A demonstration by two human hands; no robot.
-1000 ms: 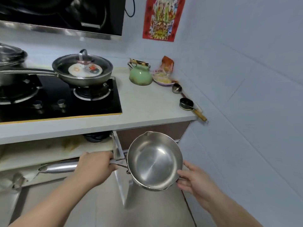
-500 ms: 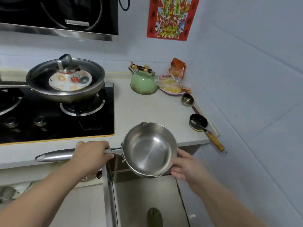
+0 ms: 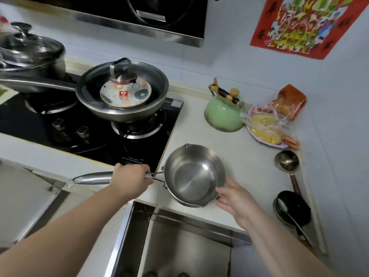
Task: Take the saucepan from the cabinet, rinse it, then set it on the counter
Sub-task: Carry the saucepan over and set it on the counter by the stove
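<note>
The saucepan is being held level over the front edge of the counter, just right of the stove. One second ago it was being carried low, in front of the open cabinet; half a second ago it was being raised to counter-edge height; it is now being brought over the worktop itself. Whether its base is touching the counter or being kept just above it cannot be told.

The left hand is being kept closed around the steel handle, close to where the handle joins the bowl. The right hand is being held mostly open, fingertips being pressed to the rim and outer wall on the near right side; it is steadying rather than gripping.

Judgement: the fetching step is being completed. The bowl is looking dry and empty, so rinsing is being taken as not yet done.

No sink or tap is being shown, so the rinsing place cannot be located. The cabinet interior is being cut off by the lower frame edge, and its contents are too dark to identify. The pan's underside is being hidden by its own bowl and the right hand. The lidded frying pan and green kettle are standing well clear.
</note>
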